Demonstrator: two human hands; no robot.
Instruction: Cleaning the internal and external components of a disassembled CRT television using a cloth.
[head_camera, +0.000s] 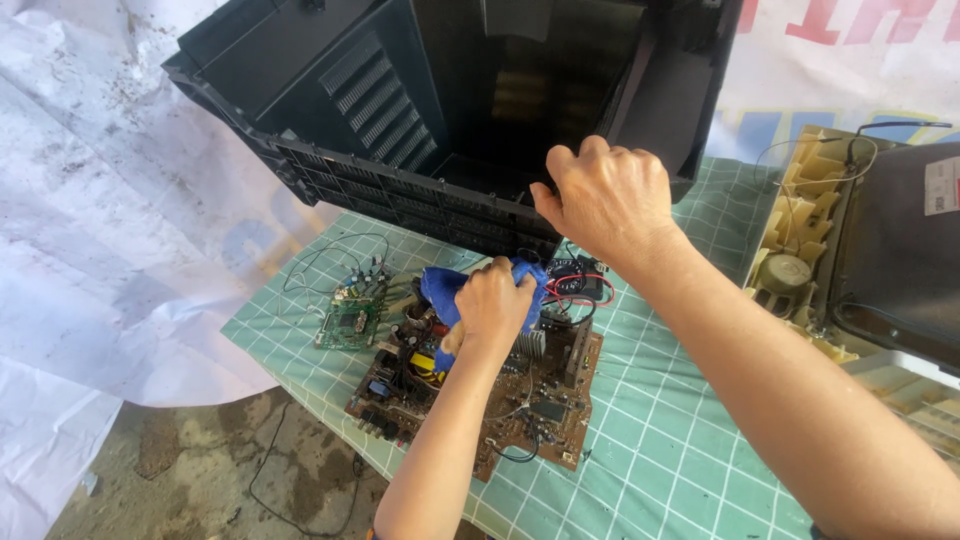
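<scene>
- Nearest the camera, the right forearm runs up from the lower right corner to the right hand (607, 197), whose fingers are curled over the front rim of the black plastic television housing (400, 110) — a closed grip on that edge, knuckles up.
- Left hand (492, 303) comes up from the bottom centre and is clenched around a blue cloth (442, 287), pressing it down onto the brown circuit board (520, 400).
- Blue cloth bunches out of the fist toward the left, lying over the upper part of the board, among its upright components.
- Circuit board lies flat on the green checked table cover (680, 440), near the table's left edge; a yellow part and a finned metal heat sink (530, 343) show just beside the left hand.
- Red and black wires (575, 290) loop between the board's far end and the housing.
- Smaller green circuit board (350, 315) sits just left of the brown one, with thin wires curling from it.
- Housing stands open toward the camera at the far side of the table, its slotted vents visible inside.
- At the right edge sits a second set — a dark picture tube in a yellowed frame (810, 230).
- White sheeting (110, 230) hangs at the left, above bare concrete floor (200, 470).
</scene>
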